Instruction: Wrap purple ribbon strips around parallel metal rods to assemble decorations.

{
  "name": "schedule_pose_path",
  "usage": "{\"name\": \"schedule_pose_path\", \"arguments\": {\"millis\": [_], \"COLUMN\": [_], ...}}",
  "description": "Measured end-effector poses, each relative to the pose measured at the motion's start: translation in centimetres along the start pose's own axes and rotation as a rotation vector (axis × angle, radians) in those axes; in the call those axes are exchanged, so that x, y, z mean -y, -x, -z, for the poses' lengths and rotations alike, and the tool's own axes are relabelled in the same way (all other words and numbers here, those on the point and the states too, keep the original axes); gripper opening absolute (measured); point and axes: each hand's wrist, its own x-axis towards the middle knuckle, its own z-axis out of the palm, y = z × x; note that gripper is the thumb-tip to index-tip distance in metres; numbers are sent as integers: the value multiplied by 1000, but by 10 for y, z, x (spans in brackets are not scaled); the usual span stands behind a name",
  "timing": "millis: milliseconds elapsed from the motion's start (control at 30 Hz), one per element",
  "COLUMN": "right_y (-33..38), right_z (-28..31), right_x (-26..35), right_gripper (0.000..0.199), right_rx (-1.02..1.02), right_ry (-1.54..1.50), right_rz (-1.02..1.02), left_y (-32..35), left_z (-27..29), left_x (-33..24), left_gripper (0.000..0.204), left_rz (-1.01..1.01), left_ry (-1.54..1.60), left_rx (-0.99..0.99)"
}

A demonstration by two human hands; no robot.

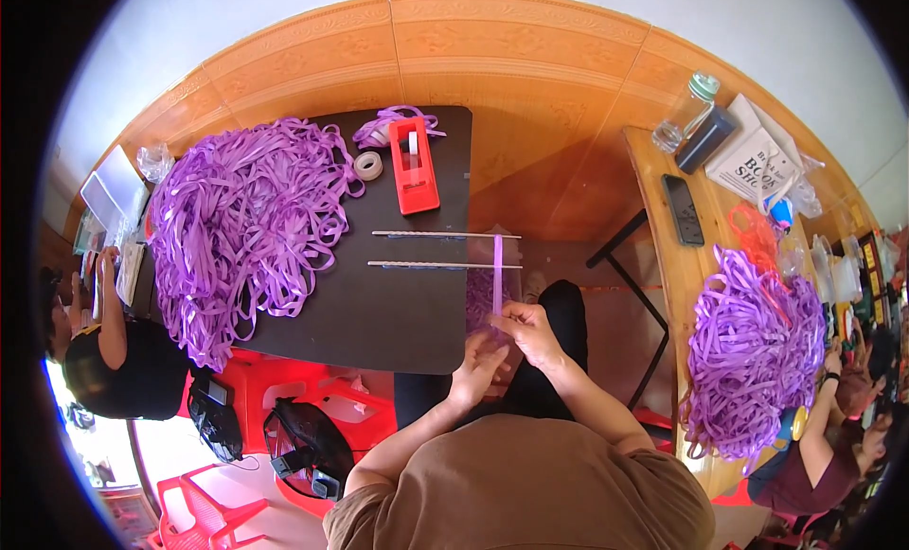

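Note:
A strip of purple ribbon [498, 275] hangs over two thin, pale rods [417, 234] that jut past the right edge of the dark table. Its lower end runs down to my right hand [532, 334], whose fingers are pinched on it. Just below and to the left, close to those fingertips, is my left hand [478, 370] with its fingers drawn together; whatever they hold is hidden. Beneath the rods, beside the table edge, a clear bag [480, 299] contains more purple ribbon.
On the dark table [379, 313] lie a big purple ribbon heap [246, 219], a tape roll [368, 166] and a red tape dispenser [414, 167]. A wooden table at right holds a phone [683, 210], a bottle [686, 115] and another ribbon heap [753, 356]. People sit at both sides.

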Motion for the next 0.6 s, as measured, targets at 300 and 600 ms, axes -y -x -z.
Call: {"name": "schedule_pose_path", "arguments": {"millis": [300,600], "right_y": [0,3], "right_z": [-4,-3], "right_x": [-8,-5], "right_gripper": [9,11], "right_rx": [-36,-42], "right_ry": [-37,-7], "right_rz": [23,-5], "left_y": [-8,-8], "left_z": [0,7], "left_x": [2,5], "left_gripper": [23,18], "left_rz": [-103,-129], "left_ry": [-311,-229], "left_rx": [-37,8]}}
